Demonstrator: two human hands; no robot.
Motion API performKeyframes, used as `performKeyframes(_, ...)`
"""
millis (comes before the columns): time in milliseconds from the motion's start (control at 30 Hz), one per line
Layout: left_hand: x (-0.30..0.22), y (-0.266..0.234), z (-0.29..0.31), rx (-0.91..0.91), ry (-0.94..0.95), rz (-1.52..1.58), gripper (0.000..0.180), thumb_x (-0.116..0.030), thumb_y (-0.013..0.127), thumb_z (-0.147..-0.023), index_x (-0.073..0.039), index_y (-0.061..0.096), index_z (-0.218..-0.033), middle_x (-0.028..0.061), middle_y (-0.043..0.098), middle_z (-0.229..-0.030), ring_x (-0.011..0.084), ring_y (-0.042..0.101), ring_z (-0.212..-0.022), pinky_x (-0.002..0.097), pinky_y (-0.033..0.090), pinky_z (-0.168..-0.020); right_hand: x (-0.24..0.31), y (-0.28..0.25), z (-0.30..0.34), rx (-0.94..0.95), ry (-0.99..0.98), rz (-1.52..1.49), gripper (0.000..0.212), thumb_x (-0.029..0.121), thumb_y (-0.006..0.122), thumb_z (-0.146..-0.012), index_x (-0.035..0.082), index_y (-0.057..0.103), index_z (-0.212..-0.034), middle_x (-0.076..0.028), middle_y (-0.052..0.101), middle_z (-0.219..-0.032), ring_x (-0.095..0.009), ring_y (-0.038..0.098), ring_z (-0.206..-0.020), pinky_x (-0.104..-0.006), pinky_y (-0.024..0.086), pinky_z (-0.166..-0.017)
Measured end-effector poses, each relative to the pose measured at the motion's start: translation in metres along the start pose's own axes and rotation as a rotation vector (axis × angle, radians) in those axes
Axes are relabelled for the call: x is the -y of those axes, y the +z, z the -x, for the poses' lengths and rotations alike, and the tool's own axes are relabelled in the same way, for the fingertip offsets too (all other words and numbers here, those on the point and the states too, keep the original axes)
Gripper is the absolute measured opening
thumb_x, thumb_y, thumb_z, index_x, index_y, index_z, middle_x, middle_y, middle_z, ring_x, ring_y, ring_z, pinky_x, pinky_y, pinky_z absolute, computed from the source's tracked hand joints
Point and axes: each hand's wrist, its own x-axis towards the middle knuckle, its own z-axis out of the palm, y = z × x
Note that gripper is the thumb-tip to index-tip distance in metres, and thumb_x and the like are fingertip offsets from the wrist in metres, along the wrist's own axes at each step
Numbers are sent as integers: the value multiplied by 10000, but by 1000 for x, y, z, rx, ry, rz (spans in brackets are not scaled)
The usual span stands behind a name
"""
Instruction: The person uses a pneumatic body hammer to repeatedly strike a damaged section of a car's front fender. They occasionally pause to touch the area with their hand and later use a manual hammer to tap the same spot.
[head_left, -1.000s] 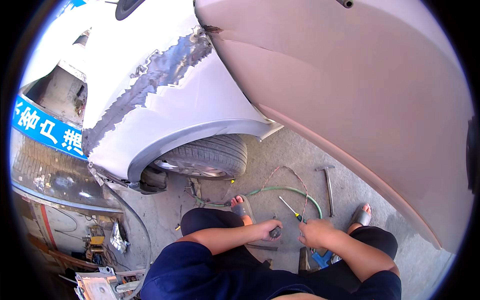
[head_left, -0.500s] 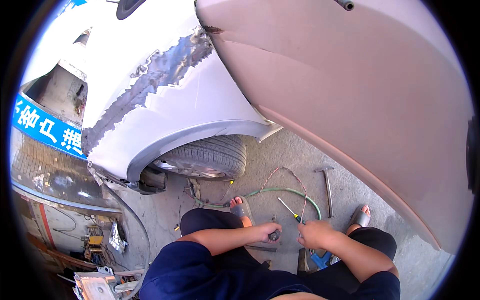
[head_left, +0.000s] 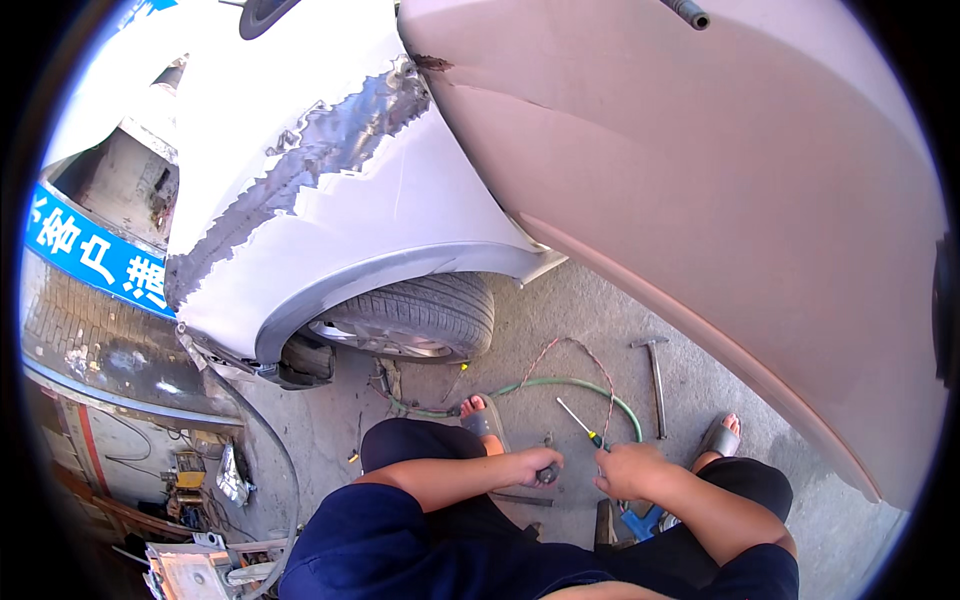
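Observation:
My left hand (head_left: 533,466) is closed around a tool with a dark, rounded handle end (head_left: 547,473); a small metal piece shows just above the fingers. Opposite it, my right hand (head_left: 630,470) is curled shut, and its palm side is hidden, so I cannot make out what it grips. By its knuckles lies a screwdriver (head_left: 580,420) with a yellow and dark handle. A red-and-white twisted cord (head_left: 608,375) runs down to the same spot. Ahead is the car's white fender (head_left: 390,205), with a jagged strip of bare metal (head_left: 330,140) above the tyre (head_left: 430,310).
A pinkish-beige panel (head_left: 700,180) hangs at the right. On the concrete lie a long-handled hammer (head_left: 655,390), a green hose (head_left: 560,379), a flat bar (head_left: 523,498) and a blue object (head_left: 640,520). A dark hose (head_left: 270,430) runs down the left, near scattered parts.
The view has shifted very slightly. Both hands keep nearly the same place and grip.

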Motion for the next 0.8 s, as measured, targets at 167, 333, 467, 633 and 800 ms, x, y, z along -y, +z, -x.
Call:
performKeyframes(167, 0, -6, -6, 9, -18, -30, 159, -116, 645, -790, -96, 505, -863, 59, 535, -753, 198, 580, -627, 344, 554, -553, 2, -3, 1, 4, 0, -2, 412, 391, 558, -896, 44, 589, -1116, -189, 656, -1031, -369, 642, -969, -482, 520, -802)
performKeyframes(333, 0, -9, -8, 13, -19, -73, 171, -144, 656, -785, -99, 511, -862, 63, 546, -745, 212, 595, -615, 344, 535, -532, 5, -7, 3, 24, 4, 12, 416, 387, 557, -902, 43, 588, -1136, -187, 655, -1050, -365, 640, -987, -476, 519, -818)
performKeyframes(467, 0, -8, -7, -13, -14, -67, 174, -149, 659, -786, -98, 512, -864, 66, 548, -744, 216, 598, -612, 346, 530, -521, 6, -8, 3, 36, 7, 8, 420, 387, 556, -903, 44, 585, -1144, -189, 652, -1058, -365, 637, -996, -475, 518, -827)
performKeyframes(633, -1, -7, -6, -26, -7, -97, 167, -158, 654, -796, -94, 516, -866, 68, 549, -741, 216, 601, -612, 343, 519, -510, 5, -7, 2, 33, 3, 9, 418, 384, 560, -899, 43, 585, -1139, -187, 653, -1052, -365, 637, -996, -477, 518, -824)
performKeyframes(800, 0, -6, -6, -15, -2, -97, 221, -162, 634, -803, -78, 468, -922, 62, 511, -735, 197, 543, -553, 349, 508, -495, 2, -2, -1, 27, 3, 20, 410, 381, 565, -894, 45, 587, -1128, -183, 656, -1042, -364, 638, -989, -480, 519, -815)
